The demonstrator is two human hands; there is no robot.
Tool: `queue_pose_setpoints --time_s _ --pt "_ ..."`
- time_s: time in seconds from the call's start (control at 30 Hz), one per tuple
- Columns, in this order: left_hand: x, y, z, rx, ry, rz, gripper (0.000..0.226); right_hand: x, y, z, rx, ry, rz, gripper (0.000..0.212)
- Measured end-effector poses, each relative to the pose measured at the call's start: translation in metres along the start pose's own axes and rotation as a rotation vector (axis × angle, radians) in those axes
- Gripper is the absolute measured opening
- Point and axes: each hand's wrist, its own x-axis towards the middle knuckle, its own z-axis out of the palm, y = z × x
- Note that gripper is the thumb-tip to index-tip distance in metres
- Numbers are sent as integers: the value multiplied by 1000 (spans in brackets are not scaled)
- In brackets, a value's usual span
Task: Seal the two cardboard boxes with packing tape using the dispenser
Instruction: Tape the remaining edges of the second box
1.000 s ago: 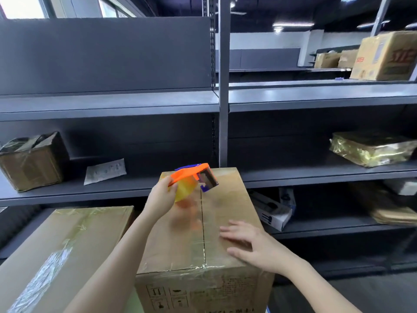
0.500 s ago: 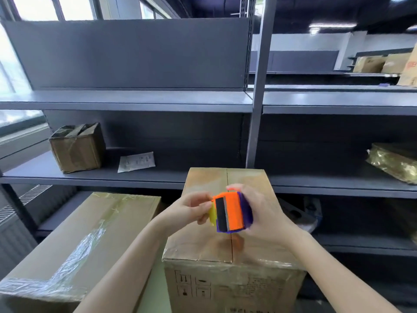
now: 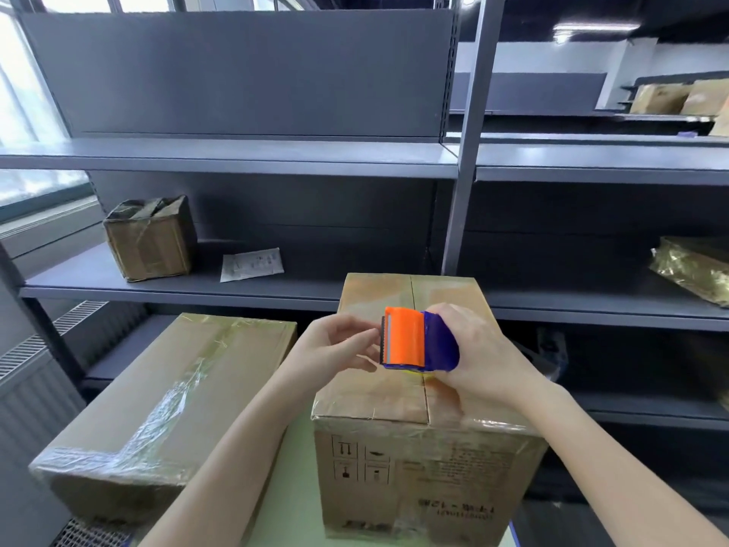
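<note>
Right now the dispenser, orange at the front and purple behind, is held in the air just above the top of the tall box, over its centre seam. The right hand is wrapped around the purple body, fingers closed firmly on it. The left hand is at the toothed edge, its fingertips pinched together right against the blade; they look to be picking at the loose end of the tape, though the tape itself is too thin and clear for me to make out.

As for progress, I'd say the sealing of this box has barely begun, if at all. Its two flaps are down and meet along the seam, and glossy film shows at the near top edge and corners, but I can't tell whether a fresh strip runs along the seam. The low box to the left already carries shiny, wrinkled tape in a strip along its top and over its near edge, so it seems sealed or close to it.

What's left, by my reckoning: free the tape end, stick it down at one end of the seam, pull the dispenser along, and cut.

Behind stands a grey shelf with a small carton and a paper slip.
</note>
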Motion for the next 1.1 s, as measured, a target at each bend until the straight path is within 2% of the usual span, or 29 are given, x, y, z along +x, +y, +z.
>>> queue_pose_setpoints --time_s 0.2,0.3,0.43,0.53,0.77,1.1 --pt "-10 4 0 -15 13 -84 10 -13 -21 -6 -87 -69 21 53" --pt "-13 1 4 -62 65 -129 9 -19 -29 -7 -251 -95 24 67" --pt "-21 -5 1 42 94 -127 17 -24 -41 -2 -441 -100 31 72" --pt "-30 -6 -1 39 59 -145 19 -31 -50 -4 -448 -113 35 66" --pt "-47 -8 -12 162 99 -176 22 -42 -77 -7 -441 -206 0 46" --pt "-63 -13 -34 147 166 -271 25 -34 -94 -2 -302 -356 12 51"
